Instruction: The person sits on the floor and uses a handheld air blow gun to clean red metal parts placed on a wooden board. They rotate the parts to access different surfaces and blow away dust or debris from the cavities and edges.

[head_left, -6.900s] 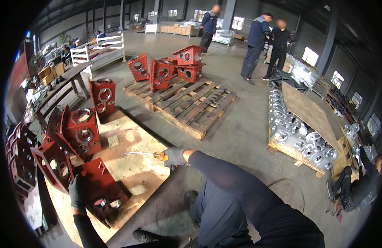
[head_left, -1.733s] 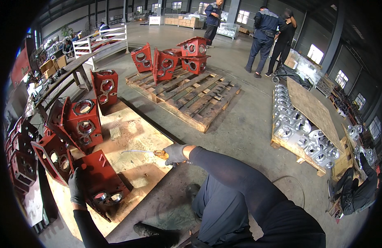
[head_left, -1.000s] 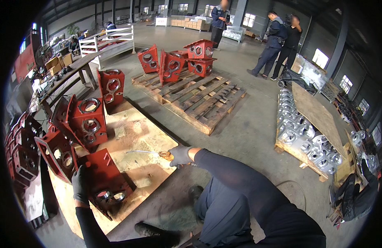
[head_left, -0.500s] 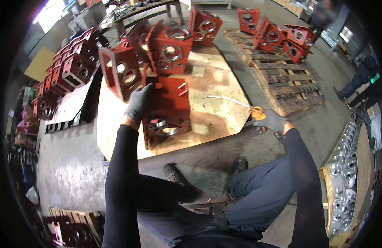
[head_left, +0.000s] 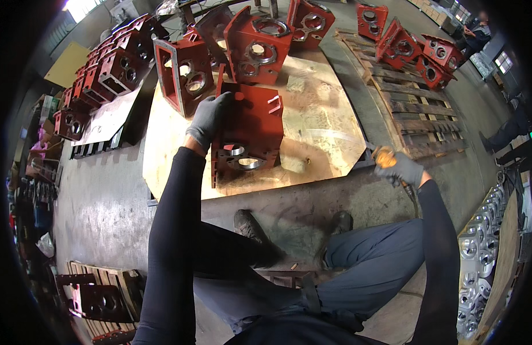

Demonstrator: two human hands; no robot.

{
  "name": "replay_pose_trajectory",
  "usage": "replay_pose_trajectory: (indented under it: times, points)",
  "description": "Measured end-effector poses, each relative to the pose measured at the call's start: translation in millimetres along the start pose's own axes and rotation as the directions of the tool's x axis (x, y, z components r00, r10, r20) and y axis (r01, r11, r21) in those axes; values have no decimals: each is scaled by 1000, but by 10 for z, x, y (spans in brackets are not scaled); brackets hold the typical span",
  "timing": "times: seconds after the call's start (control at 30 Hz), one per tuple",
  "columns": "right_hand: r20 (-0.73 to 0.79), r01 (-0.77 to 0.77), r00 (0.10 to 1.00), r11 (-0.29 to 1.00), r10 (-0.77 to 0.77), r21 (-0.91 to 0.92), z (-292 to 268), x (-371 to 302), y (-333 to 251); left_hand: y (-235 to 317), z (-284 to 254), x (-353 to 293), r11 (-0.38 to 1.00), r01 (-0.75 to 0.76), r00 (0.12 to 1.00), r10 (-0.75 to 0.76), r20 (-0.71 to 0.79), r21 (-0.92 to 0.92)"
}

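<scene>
My gloved left hand (head_left: 209, 118) is closed over the upper left edge of a red metal housing (head_left: 255, 118), which stands on a wooden board (head_left: 320, 106). Two bored holes with bright metal rims show low on the housing. Out to the right, my gloved right hand (head_left: 401, 171) grips a yellow hand tool (head_left: 385, 157) beyond the board's right corner. A long, thin, pale rod (head_left: 334, 135) reaches from the tool's side toward the housing, smeared by motion. A dark cable or hose hangs below the right hand. The tool's exact kind is unclear.
Several more red housings (head_left: 257, 46) stand at the back of the board. Others line a stand (head_left: 107, 123) on the left and a wooden pallet (head_left: 412, 109) at the right. Silvery metal parts (head_left: 476, 253) fill a crate at the lower right. People stand at the far right.
The view has shifted, so the board and housings appear farther right and higher. My left hand keeps its hold on the housing; the right still holds the tool, whose rod now looks blurred.
</scene>
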State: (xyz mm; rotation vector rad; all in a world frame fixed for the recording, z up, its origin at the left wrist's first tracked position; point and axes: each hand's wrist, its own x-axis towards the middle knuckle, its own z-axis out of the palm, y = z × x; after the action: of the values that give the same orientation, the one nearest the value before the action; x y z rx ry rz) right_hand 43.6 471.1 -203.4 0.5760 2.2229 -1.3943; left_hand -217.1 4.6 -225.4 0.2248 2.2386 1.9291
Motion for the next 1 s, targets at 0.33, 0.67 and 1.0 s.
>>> replay_pose_trajectory:
  times: [0.33, 0.67, 1.0]
  points:
    - [-9, -19, 1000, 998, 19, -64, 96, 111, -29, -2, -53, 40, 1000, 2, 1000, -2, 15, -15]
    - [19, 35, 999, 988, -32, -151, 217, -261, -90, -136, -42, 140, 996, -54, 998, 55, -18, 71]
    - [-14, 206, 978, 976, -206, 67, 342, -392, -408, -262, -122, 194, 994, -39, 999, 42, -25, 98]
